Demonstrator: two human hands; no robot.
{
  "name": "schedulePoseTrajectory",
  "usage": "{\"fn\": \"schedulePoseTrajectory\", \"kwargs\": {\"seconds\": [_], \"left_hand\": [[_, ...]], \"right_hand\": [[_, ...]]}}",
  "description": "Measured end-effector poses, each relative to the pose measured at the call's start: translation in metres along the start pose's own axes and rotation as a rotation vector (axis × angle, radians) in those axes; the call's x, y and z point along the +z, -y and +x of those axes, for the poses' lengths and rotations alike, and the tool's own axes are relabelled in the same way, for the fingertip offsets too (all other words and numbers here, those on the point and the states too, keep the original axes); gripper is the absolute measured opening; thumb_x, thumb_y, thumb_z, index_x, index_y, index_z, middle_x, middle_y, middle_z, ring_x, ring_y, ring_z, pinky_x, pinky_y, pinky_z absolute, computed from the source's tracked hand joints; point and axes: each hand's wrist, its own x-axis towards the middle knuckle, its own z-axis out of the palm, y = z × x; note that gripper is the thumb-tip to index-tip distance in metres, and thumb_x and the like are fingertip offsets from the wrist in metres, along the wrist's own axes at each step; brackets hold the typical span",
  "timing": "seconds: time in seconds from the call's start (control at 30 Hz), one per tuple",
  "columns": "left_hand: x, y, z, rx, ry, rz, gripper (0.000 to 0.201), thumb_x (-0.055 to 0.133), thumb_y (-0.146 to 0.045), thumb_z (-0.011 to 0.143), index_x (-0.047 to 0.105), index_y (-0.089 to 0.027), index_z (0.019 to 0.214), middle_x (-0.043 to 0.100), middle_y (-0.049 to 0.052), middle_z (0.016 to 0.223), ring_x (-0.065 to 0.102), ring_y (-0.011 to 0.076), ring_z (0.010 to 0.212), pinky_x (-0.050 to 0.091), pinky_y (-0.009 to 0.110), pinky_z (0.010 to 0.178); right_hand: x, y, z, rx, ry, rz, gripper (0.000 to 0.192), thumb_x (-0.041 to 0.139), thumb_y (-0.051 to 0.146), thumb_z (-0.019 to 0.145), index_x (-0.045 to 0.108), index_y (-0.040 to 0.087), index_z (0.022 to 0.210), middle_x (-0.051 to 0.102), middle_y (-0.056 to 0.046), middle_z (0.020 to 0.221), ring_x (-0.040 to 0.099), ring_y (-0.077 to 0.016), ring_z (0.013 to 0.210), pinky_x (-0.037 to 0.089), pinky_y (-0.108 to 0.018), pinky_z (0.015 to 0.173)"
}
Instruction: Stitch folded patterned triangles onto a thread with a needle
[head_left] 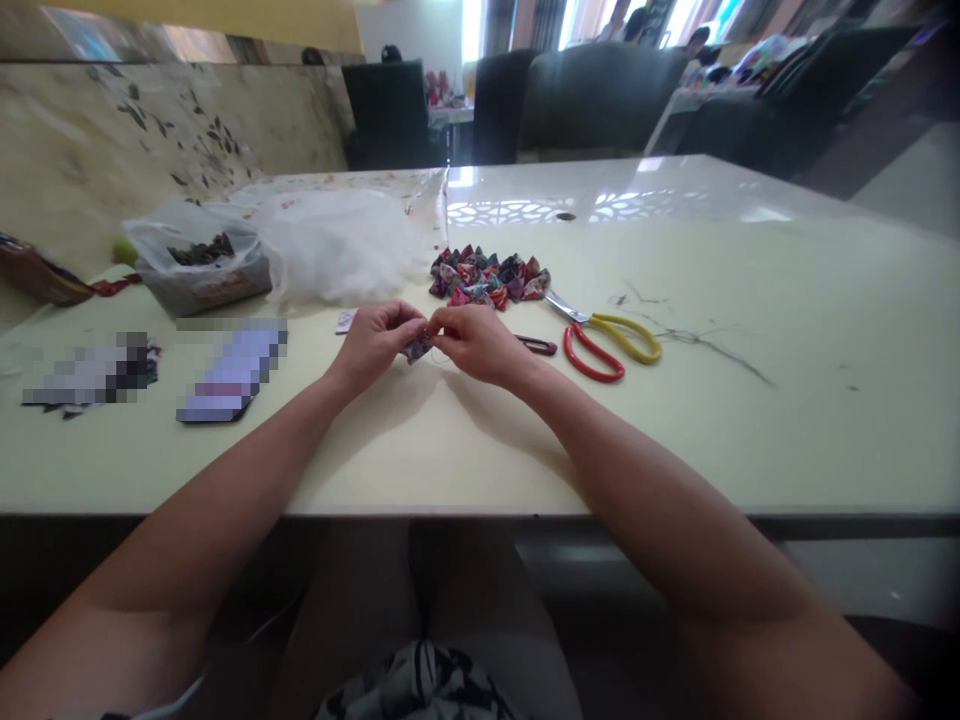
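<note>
Lit by bright windows point(581, 18) at the back. Shiny on the far tabletop point(712, 240), softly shadowed nearer, dark underneath. Blurry and stretched at the edges (blocky over the phone point(236, 372)).

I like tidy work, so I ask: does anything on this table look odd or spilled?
Slightly: what look like loose threads straggle over the table, right of the scissors, untidy, unlike the closely clustered fabric pieces. I see no clear spill or damage.

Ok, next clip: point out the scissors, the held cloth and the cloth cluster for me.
Scissors point(578, 316): head view, on the metal where the handles begin.
Held cloth point(416, 350): head view, on its visible lower part.
Cloth cluster point(491, 277): head view, near its middle.
</note>
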Motion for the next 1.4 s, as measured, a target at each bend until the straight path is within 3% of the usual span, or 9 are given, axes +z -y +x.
{"fn": "schedulePoseTrajectory", "kwargs": {"seconds": [0.57, 0.77, 0.93, 1.1, 1.27, 1.4], "left_hand": [[0.002, -0.001, -0.001, -0.026, -0.031, -0.029, 0.025, 0.088, -0.037, 0.074, 0.076, -0.016, 0.076, 0.072, 0.004, 0.068, 0.06, 0.0126, 0.059, 0.048, 0.025, 0.056], [0.002, -0.003, 0.0, -0.102, -0.144, -0.19, 0.021, 0.086, -0.032, 0.073, 0.075, -0.014, 0.076, 0.074, 0.004, 0.07, 0.063, 0.0119, 0.062, 0.052, 0.025, 0.062], [0.0, -0.003, 0.002, -0.103, -0.234, -0.214, 0.019, 0.086, -0.029, 0.074, 0.076, -0.014, 0.078, 0.076, 0.006, 0.075, 0.065, 0.0124, 0.065, 0.053, 0.025, 0.064], [0.002, -0.004, 0.0, -0.072, -0.2, -0.227, 0.022, 0.088, -0.03, 0.074, 0.074, -0.014, 0.077, 0.075, 0.005, 0.073, 0.065, 0.0121, 0.064, 0.054, 0.026, 0.065], [0.004, -0.007, -0.002, -0.096, -0.144, -0.241, 0.029, 0.091, -0.036, 0.07, 0.075, -0.014, 0.079, 0.075, 0.005, 0.074, 0.065, 0.0132, 0.065, 0.054, 0.028, 0.066], [0.004, -0.006, -0.001, -0.12, -0.138, -0.287, 0.035, 0.093, -0.039, 0.065, 0.076, -0.015, 0.083, 0.075, 0.003, 0.076, 0.065, 0.0128, 0.066, 0.054, 0.028, 0.068]], "right_hand": [[-0.001, 0.001, 0.0, -0.001, -0.008, -0.003, 0.022, 0.055, 0.007, 0.088, 0.074, 0.015, 0.083, 0.071, -0.005, 0.08, 0.056, -0.0156, 0.075, 0.037, -0.029, 0.074], [0.003, -0.006, 0.002, -0.005, -0.144, 0.094, 0.017, 0.059, 0.01, 0.089, 0.075, 0.016, 0.086, 0.072, -0.004, 0.083, 0.059, -0.0157, 0.077, 0.042, -0.028, 0.076], [0.001, -0.007, 0.003, -0.019, -0.262, 0.179, 0.013, 0.065, 0.013, 0.089, 0.075, 0.017, 0.082, 0.064, -0.002, 0.079, 0.055, -0.0144, 0.074, 0.043, -0.029, 0.078], [0.005, -0.01, 0.004, 0.013, -0.262, 0.281, 0.008, 0.071, 0.017, 0.085, 0.076, 0.018, 0.079, 0.058, 0.0, 0.077, 0.054, -0.014, 0.074, 0.044, -0.029, 0.076], [0.008, -0.013, 0.004, 0.064, -0.187, 0.462, 0.01, 0.065, 0.02, 0.086, 0.07, 0.018, 0.078, 0.06, 0.002, 0.065, 0.054, -0.0134, 0.064, 0.044, -0.028, 0.066], [0.004, -0.011, 0.004, 0.004, -0.271, 0.342, 0.011, 0.065, 0.017, 0.085, 0.069, 0.019, 0.075, 0.063, 0.0, 0.072, 0.057, -0.015, 0.071, 0.046, -0.03, 0.071]]}}
